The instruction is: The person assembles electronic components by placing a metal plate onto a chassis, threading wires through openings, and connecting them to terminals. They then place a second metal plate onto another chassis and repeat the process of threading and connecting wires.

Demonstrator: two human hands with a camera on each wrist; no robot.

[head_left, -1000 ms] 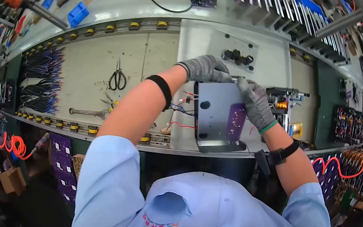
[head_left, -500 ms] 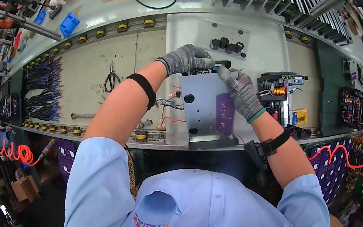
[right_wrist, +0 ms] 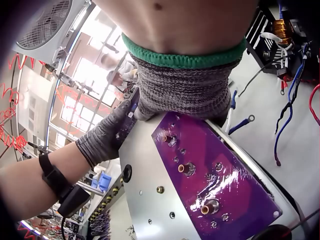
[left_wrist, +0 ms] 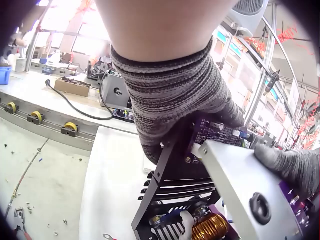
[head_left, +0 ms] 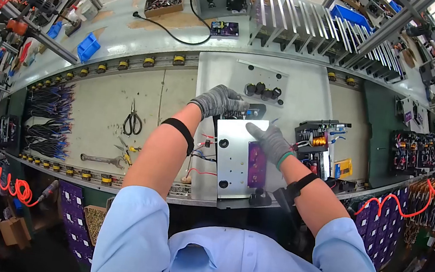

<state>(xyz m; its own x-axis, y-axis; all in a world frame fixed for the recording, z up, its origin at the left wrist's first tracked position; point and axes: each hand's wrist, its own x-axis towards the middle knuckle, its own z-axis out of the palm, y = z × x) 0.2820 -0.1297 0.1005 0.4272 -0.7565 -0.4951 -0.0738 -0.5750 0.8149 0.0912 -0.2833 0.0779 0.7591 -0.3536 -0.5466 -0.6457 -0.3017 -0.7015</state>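
Observation:
A silver metal plate (head_left: 231,164) with a purple circuit board (head_left: 256,166) on its right side is tilted over a black slotted housing (left_wrist: 167,172). My gloved left hand (head_left: 217,102) grips the housing's far end, beside a small purple board (left_wrist: 212,134). My gloved right hand (head_left: 270,141) holds the plate's upper right corner, thumb on its face; its other fingers are hidden behind the plate. In the left wrist view a copper coil (left_wrist: 209,228) shows inside the housing. Red and blue wires (head_left: 204,158) come out on the left.
A second unit with a copper coil (head_left: 319,141) stands right of my right hand. Beyond is a clear panel with black cylinders (head_left: 263,91). Scissors (head_left: 133,120), a wrench (head_left: 102,160) and cable bundles (head_left: 49,123) lie left. Metal fins (head_left: 303,27) stand at the back.
The head view has shifted. The plate has tipped away from the housing's far end, and its face looks brighter. My left hand has moved off the plate's top edge onto the housing.

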